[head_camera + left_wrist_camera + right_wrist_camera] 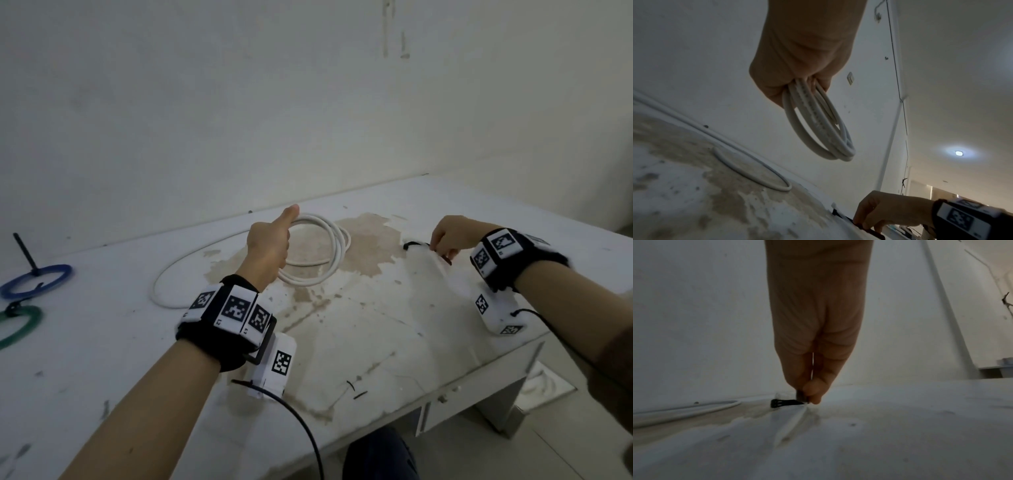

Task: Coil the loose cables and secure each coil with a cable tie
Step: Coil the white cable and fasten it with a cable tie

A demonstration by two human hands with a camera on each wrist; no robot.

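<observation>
My left hand (270, 243) grips a white cable coil (329, 250) of several loops above the table, thumb on top; in the left wrist view the coil (822, 129) hangs from my closed fingers. A loose tail of the same cable (164, 284) curves over the table to the left. On the right, my right hand (448, 236) pinches a black cable tie (416, 245) lying on the table. In the right wrist view the fingertips (812, 394) press down on the tie (783, 402), whose head end points left.
The white table (102, 359) has a large brown stain (363, 246) in the middle. A blue coil (36, 281) and a green coil (20, 325) with black ties lie at the left edge. Small black tie offcuts (356, 390) lie near the front edge.
</observation>
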